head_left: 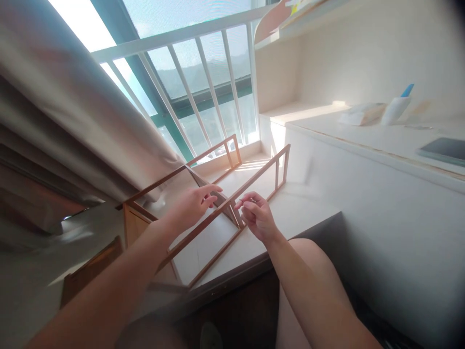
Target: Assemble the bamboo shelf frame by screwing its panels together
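A brown wooden frame (203, 224), made of thin rails and crosspieces, lies on its side on the pale ledge. My left hand (191, 203) reaches over its middle with the fingers stretched forward and nothing visible in them. Whether those fingers touch the wood I cannot tell. My right hand (257, 217) is just right of the near upper rail, thumb and forefinger pinched together. A small thin piece (241, 200) shows at those fingertips, too small to name for certain.
A wooden panel piece (92, 266) stands at the lower left. Beige curtains (80, 121) hang on the left, beside a white railing (181, 41) and window. At right, a white counter (312, 128) carries a white cup (395, 110) and a dark flat object (445, 149).
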Demonstrator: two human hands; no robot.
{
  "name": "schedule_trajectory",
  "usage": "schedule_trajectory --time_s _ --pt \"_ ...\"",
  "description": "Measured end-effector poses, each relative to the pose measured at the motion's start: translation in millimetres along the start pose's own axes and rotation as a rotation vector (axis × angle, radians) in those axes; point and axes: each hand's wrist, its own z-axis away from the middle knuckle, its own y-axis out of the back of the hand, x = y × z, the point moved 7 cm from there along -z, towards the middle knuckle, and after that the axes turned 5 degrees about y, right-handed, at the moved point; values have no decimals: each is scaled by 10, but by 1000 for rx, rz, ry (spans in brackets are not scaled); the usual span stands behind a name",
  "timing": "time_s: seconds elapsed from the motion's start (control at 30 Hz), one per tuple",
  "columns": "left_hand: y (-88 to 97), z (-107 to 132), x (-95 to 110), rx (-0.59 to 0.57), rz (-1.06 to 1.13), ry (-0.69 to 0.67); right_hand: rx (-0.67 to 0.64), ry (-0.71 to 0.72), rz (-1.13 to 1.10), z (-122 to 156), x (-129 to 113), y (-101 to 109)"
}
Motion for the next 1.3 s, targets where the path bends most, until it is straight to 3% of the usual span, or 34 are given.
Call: schedule_trajectory --time_s 0.13,0.37,0.57,0.77,0.93,1.1,1.2,1.3 --pt "-246 -229 -31 -190 102 -63 -17 -46 -44 -43 239 20" --pt "-681 -281 -230 -264 461 41 -42 -77 -71 -78 438 124" --pt "-655 -342 -215 -187 447 -64 -99 -102 -98 -89 491 96" --pt "-669 -332 -228 -202 435 27 -109 -102 -120 -110 481 90" --pt "-734 -325 -267 -257 513 49 -99 -59 -117 -90 342 298" --pt "-741 -357 -291 -332 568 101 -45 -22 99 -23 195 561" --pt "-494 -319 -175 -162 334 68 -57 -64 309 37 201 656" --pt "-125 -43 76 211 137 18 -142 -114 648 107 273 742"
